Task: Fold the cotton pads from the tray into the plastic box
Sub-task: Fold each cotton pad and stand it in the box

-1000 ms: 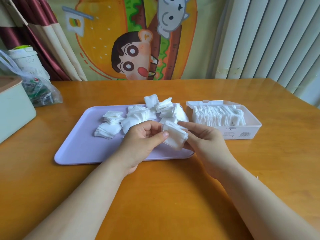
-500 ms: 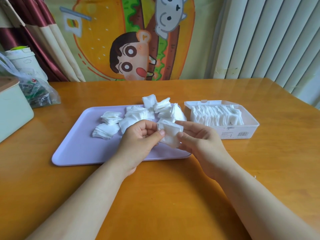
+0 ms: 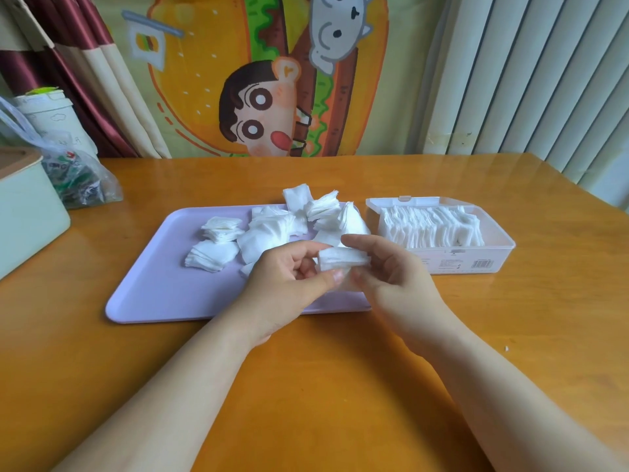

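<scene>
A lilac tray [image 3: 153, 294] lies on the wooden table with several loose white cotton pads [image 3: 269, 233] heaped at its back and right. Just right of it stands a clear plastic box [image 3: 497, 253], open, with a row of folded pads [image 3: 432, 228] standing on edge inside. Over the tray's front right corner my left hand [image 3: 289, 277] and my right hand [image 3: 391, 270] together pinch one white cotton pad [image 3: 342, 260], folded into a narrow strip, thumbs below and fingers on top.
A pale green box [image 3: 27, 216] sits at the left table edge, with a clear plastic bag [image 3: 78, 178] of packets and a white tub [image 3: 47, 110] behind it. A cartoon cloth and curtains hang behind the table. Bare wood stretches in front of the tray.
The pad between my hands has gone from a spread square to a folded narrow strip. Both hands stayed over the tray's front right corner, fingers closing in on the pad.
</scene>
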### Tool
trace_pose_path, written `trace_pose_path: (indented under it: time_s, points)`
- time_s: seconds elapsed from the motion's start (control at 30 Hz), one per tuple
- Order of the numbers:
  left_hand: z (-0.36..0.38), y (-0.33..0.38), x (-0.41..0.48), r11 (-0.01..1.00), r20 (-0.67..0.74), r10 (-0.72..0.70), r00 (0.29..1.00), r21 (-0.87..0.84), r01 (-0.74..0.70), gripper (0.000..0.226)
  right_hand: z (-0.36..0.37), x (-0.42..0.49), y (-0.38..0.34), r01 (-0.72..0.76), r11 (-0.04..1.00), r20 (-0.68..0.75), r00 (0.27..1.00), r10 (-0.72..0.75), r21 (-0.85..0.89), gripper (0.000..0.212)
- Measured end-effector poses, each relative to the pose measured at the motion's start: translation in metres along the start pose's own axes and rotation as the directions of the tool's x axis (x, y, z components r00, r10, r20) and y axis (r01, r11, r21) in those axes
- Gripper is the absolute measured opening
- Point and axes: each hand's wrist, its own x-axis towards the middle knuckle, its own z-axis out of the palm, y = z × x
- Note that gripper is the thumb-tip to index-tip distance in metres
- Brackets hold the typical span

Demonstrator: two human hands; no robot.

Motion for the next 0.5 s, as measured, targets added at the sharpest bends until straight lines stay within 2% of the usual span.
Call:
trace_pose_path:
  time_s: [0.13, 0.27, 0.4, 0.5]
  points:
    - [0.003, -0.003, 0.0, 0.999, -0.057, 0.024, 0.998, 0.041, -0.021, 0.032, 0.008, -0.003, -0.002, 0.002, 1.0, 0.003, 1.0, -0.002, -0.017, 0.063]
    - [0.01, -0.002, -0.001, 0.992, -0.082, 0.04, 0.996, 0.12, -0.03, 0.02, 0.014, -0.006, -0.002, -0.02, 1.0, 0.089, 0.996, 0.02, 0.002, 0.08]
    - [0.013, 0.001, -0.004, 0.97, -0.04, 0.1, 0.994, 0.225, -0.088, 0.012, 0.013, -0.004, -0.002, -0.027, 1.0, 0.12, 0.992, 0.027, -0.006, 0.084]
    - [0.012, 0.003, -0.004, 0.946, -0.078, 0.152, 0.985, 0.299, -0.123, 0.008, 0.009, -0.002, -0.004, -0.033, 0.999, 0.037, 0.999, 0.031, 0.032, 0.073]
